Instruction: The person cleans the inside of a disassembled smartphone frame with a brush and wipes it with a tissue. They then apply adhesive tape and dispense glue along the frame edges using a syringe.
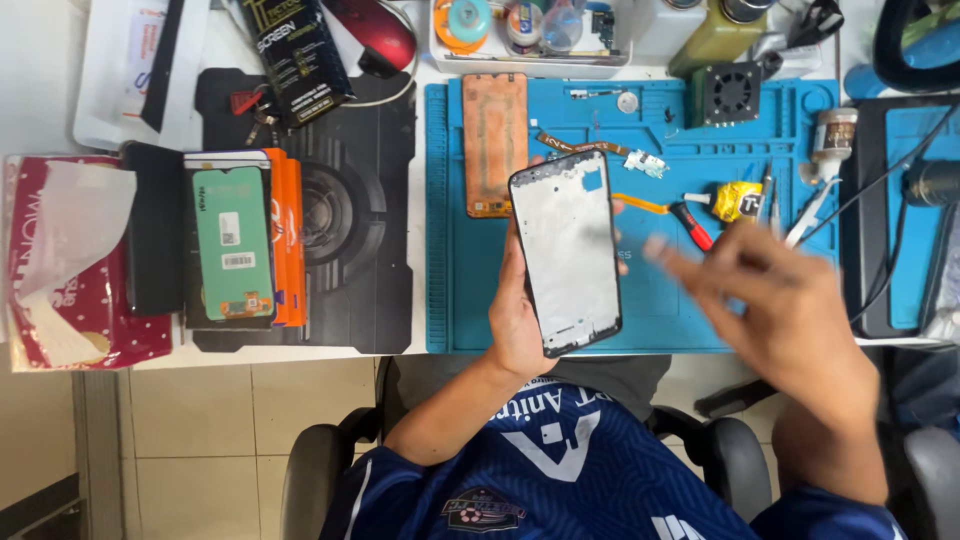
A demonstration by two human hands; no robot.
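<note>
My left hand (515, 315) grips a phone frame (566, 250), a black-rimmed shell with a bare silver inside, held upright above the blue work mat (650, 320). My right hand (775, 295) hovers to the right of the frame, blurred, fingers spread and holding nothing. Behind the frame on the mat lie a copper-coloured phone back panel (494, 140), an orange flex cable (640, 203) and a small red-handled tool (692, 225).
A new display with a green film (232, 243) rests on an orange box (289, 235) on the black mat at left. A tissue box (60, 270) is at far left. A yellow glue tube (737, 200), tweezers (808, 210), a small fan (727, 93) and a parts tray (530, 62) lie further back.
</note>
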